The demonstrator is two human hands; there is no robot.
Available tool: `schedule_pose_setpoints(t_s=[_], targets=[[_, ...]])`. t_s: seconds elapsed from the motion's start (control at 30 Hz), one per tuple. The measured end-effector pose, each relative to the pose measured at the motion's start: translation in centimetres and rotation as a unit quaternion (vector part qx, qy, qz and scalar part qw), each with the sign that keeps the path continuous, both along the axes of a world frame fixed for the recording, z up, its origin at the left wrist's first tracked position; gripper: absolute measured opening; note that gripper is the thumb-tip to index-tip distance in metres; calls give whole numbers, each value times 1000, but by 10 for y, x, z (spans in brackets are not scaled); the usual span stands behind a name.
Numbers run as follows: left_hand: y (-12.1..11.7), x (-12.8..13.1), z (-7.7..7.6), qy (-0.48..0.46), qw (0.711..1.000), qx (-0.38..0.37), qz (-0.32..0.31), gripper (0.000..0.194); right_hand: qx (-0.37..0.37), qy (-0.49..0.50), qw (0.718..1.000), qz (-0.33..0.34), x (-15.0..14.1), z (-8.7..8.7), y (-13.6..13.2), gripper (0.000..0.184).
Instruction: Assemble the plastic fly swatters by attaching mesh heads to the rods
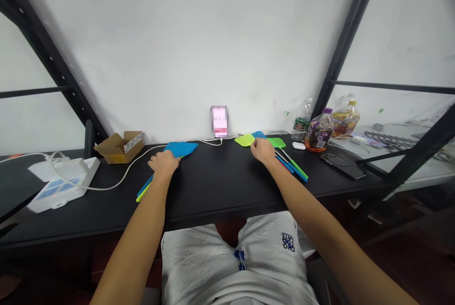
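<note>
My left hand (pixel 163 162) is closed over the necks of a small stack of fly swatters on the left side of the black table. Their blue heads (pixel 181 148) lie beyond my fingers, and blue and yellow-green handles (pixel 145 188) stick out towards me. My right hand (pixel 263 150) is curled into a fist on a second group of fly swatters, its fingertips hidden. Around it show a yellow-green head (pixel 245 140), a blue head (pixel 259 134) and a green head (pixel 276 142). Blue, green and red handles (pixel 295 170) fan out to the right of that wrist.
A lit phone (pixel 220 121) leans on the wall, with a white cable plugged in. On the left are an open cardboard box (pixel 121 148) and a white case (pixel 66 186). Bottles (pixel 320 130), a white earbud case (pixel 299 146) and a dark phone (pixel 342 165) stand or lie right.
</note>
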State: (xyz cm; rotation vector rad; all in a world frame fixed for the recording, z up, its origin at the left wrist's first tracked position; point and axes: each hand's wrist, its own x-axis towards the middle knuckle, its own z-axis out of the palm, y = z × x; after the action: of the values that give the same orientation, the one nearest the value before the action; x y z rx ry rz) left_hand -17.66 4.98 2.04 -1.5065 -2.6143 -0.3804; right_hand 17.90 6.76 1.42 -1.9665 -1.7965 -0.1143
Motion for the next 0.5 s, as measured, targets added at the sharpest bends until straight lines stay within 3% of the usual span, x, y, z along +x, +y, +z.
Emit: schedule_pose_setpoints(t_s=[0.33, 0.5], targets=[[-1, 2, -4, 13, 999, 3, -32, 39, 5, 1, 1000, 8, -1, -1, 1, 28], [-11, 15, 0, 44, 995, 78, -52, 35, 11, -2, 1000, 13, -1, -1, 1, 28]])
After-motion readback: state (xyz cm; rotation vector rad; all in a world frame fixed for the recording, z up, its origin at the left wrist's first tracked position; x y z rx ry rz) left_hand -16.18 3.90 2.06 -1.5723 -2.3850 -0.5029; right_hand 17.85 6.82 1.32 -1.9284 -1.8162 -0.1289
